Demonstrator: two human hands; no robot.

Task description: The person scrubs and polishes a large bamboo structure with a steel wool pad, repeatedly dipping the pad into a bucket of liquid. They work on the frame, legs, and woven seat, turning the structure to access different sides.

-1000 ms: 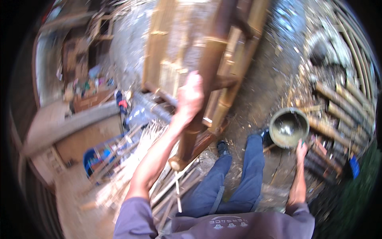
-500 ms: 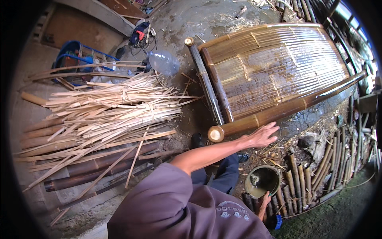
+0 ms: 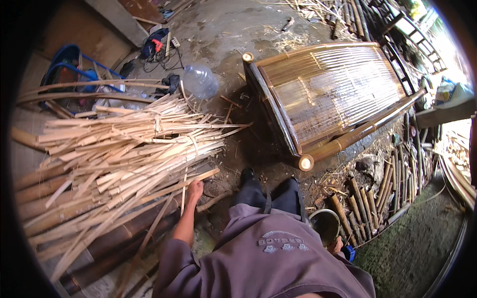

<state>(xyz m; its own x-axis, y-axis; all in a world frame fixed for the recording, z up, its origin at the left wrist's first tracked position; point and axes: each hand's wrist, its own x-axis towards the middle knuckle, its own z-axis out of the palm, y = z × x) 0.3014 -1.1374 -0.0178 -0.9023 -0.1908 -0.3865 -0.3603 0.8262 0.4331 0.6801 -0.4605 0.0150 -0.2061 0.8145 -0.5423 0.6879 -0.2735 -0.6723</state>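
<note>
The left hand is extended toward 9 o'clock from the body and is placed at the near end of a pile of split bamboo strips. Its fingers are curled over the end of one long bamboo strip that lies across the edge of the pile; the hand is seen closed on that strip, though the fingertips are partly hidden.

The pile is spread across the ground at 9 to 10 o'clock, with the strips fanned outward from 3 o'clock toward 9 o'clock. Thicker bamboo poles are laid beneath and beside it at 8 o'clock.

The right hand is located low at 4 o'clock, touching the rim of a round metal bowl. Only a small part of the hand is visible past the purple shirt, so whether the bowl is gripped cannot be told.

A woven bamboo panel in a frame of round poles is laid on the ground at 1 o'clock, well apart from both hands. A clear plastic bottle is lying at 11 o'clock, near the far edge of the pile. A row of short bamboo stakes is set at 3 to 4 o'clock, just beside the bowl.
</note>
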